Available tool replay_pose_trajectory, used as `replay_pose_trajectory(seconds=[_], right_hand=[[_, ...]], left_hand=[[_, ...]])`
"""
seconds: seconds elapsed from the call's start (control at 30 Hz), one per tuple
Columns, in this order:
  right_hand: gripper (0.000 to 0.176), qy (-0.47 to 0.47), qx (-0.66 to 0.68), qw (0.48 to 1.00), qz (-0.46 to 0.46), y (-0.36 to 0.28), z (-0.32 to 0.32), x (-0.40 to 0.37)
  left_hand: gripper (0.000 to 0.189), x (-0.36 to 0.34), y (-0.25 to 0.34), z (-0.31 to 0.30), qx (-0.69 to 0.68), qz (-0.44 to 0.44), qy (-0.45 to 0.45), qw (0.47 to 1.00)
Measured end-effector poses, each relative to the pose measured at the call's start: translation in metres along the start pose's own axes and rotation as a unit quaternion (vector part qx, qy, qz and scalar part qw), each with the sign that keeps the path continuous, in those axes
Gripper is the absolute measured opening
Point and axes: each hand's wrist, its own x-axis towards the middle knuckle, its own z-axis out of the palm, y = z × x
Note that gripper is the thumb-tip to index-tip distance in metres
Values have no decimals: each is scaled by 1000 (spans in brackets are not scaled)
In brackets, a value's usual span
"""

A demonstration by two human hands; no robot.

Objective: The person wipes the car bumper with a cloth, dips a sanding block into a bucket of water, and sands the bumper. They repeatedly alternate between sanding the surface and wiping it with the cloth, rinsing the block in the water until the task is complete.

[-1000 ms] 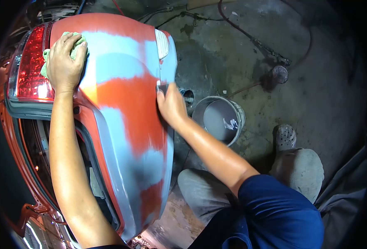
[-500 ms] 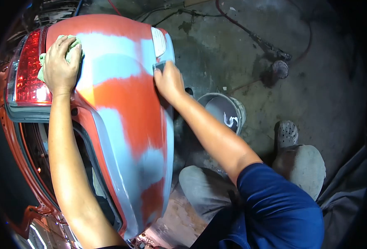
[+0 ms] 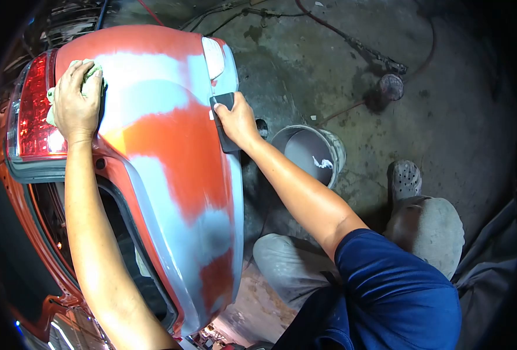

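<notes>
An orange-red car rear bumper [image 3: 176,157] carries large grey primer patches. My left hand [image 3: 74,105] presses a green cloth [image 3: 89,73] against the bumper's upper left, beside the red tail light [image 3: 33,114]. My right hand [image 3: 238,122] grips a dark sanding block [image 3: 222,116] laid flat against the bumper's right edge, just below a small white side reflector [image 3: 213,57].
A grey bucket [image 3: 310,153] with pale liquid stands on the concrete floor right of the bumper. Hoses and a round tool [image 3: 391,86] lie farther back. My knees in grey trousers [image 3: 427,227] and a shoe [image 3: 403,178] are at the lower right.
My right hand has slid the sanding block up along the bumper's right edge. The left hand stays on the cloth; the view has shifted slightly.
</notes>
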Motion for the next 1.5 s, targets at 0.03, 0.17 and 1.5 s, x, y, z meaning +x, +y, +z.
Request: replay_pose_trajectory(seconds=[0.03, 0.17, 1.5], right_hand=[[37, 6, 7, 1000, -9, 5, 1, -9], [36, 18, 50, 998, -29, 18, 5, -37], [47, -335, -368, 862, 94, 31, -128, -29]], left_hand=[[33, 1, 0, 0, 0, 1, 0, 1000], [33, 0, 4, 0, -4, -7, 14, 1000], [33, 1, -4, 2, 2, 11, -2, 1000]])
